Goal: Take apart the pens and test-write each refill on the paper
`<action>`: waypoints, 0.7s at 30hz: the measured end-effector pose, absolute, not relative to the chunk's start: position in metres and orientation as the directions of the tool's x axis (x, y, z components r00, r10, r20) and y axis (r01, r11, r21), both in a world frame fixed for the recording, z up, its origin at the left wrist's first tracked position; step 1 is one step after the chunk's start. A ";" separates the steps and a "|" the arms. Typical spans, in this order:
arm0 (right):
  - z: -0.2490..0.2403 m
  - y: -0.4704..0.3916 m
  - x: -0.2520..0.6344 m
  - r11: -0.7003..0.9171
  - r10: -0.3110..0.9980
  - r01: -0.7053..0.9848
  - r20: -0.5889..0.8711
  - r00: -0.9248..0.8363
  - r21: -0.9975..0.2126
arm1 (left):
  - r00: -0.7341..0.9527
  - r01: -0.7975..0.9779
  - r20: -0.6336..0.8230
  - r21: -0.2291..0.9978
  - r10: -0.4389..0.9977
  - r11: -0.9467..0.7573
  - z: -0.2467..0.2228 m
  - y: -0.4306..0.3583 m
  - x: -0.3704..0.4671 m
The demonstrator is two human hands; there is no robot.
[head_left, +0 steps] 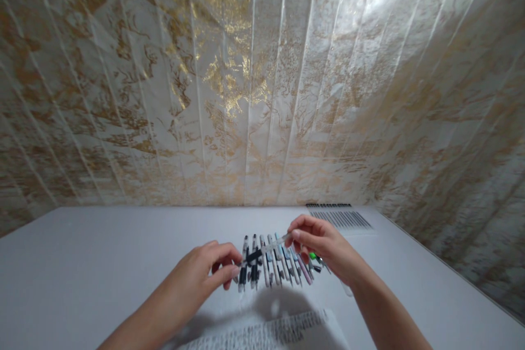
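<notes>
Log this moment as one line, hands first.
Left hand: pinching pen at dark end | Right hand: pinching its clear end | On white table: row of pens, written sheet

Counted items: one left hand, one right hand, one black-and-clear pen held between them; on one desk, two black pens, at least four white pens, one lilac pen, one handwritten sheet; dark strips, too fine to count.

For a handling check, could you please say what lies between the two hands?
In the head view, a pen spans from the left hand to the right hand, in front of a row of pens.
</notes>
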State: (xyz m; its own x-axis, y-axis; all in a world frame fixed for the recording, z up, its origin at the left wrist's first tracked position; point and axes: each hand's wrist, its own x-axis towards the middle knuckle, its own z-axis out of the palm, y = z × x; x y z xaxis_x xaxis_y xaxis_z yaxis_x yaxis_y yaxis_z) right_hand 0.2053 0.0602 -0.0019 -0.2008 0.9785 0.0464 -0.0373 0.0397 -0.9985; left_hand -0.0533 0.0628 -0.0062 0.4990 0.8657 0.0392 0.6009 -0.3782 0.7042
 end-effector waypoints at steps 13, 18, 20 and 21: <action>-0.080 0.035 0.228 -0.124 0.982 -0.434 -0.174 0.077 -0.892 | 0.468 0.653 0.282 0.528 0.837 -0.543 -0.043 0.080 -0.057; -0.093 0.031 0.221 -0.085 0.987 -0.569 -0.149 0.067 -0.818 | 0.565 0.737 0.118 0.373 0.816 -0.564 -0.067 0.077 -0.041; -0.091 0.028 0.215 -0.091 0.990 -0.578 -0.139 0.039 -0.811 | 0.576 0.751 0.091 0.332 0.812 -0.570 -0.069 0.077 -0.040; -0.089 0.027 0.212 -0.097 0.991 -0.578 -0.133 0.021 -0.811 | 0.577 0.755 0.087 0.323 0.812 -0.571 -0.068 0.078 -0.041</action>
